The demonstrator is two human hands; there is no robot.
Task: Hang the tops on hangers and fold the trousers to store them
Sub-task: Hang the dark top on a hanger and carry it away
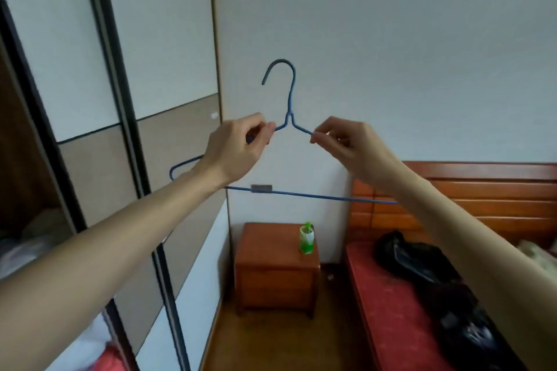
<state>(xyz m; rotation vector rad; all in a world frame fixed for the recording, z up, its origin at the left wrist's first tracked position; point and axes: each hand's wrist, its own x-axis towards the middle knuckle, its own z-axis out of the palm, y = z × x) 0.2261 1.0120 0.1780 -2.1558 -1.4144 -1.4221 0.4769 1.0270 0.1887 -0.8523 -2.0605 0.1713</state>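
The left hand [238,144] and right hand [340,141] each pinch a shoulder of the thin blue wire hanger [289,111], held up at centre, hook at twelve o'clock. Such slick, springy wire could twist or slip from fingertip grips. Dark, limp clothes [428,274] lie crumpled on the red bed [388,310] at four o'clock.

soft even daylight, wide-angle edge distortion

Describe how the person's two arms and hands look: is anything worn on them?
Both forearms are bare as far as the frame shows: no sleeve reaches into view. The left hand and the right hand wear no gloves. No watch, bracelet or ring can be seen on the wrists or fingers, and no markings show.
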